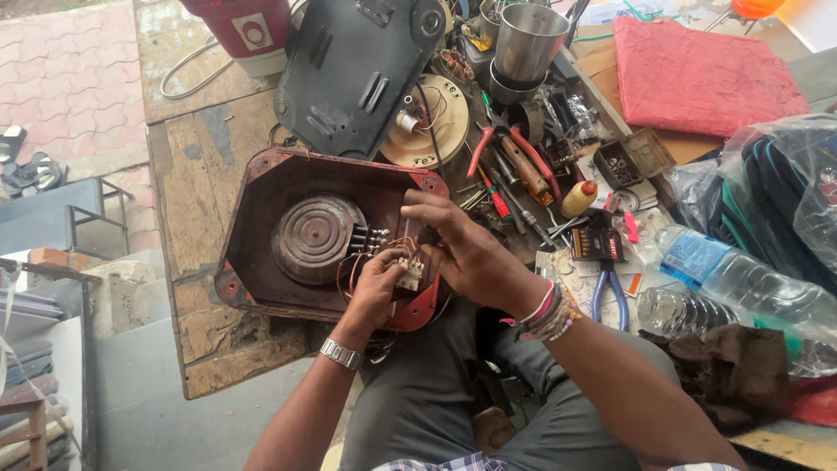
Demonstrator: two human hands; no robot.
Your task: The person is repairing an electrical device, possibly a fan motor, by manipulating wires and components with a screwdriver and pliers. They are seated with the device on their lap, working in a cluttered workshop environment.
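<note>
In the middle of the frame, a small switch (410,274) is pinched by the closed left hand (377,292), while a dark knob (429,235) just above it is gripped by the curled right hand (471,253).

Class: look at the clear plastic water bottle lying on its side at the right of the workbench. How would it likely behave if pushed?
The water bottle lies on its round side, so a sideways push would probably roll it. It seems to hold water, so likely weighty. Its thin clear wall may dent under the fingers.
</note>
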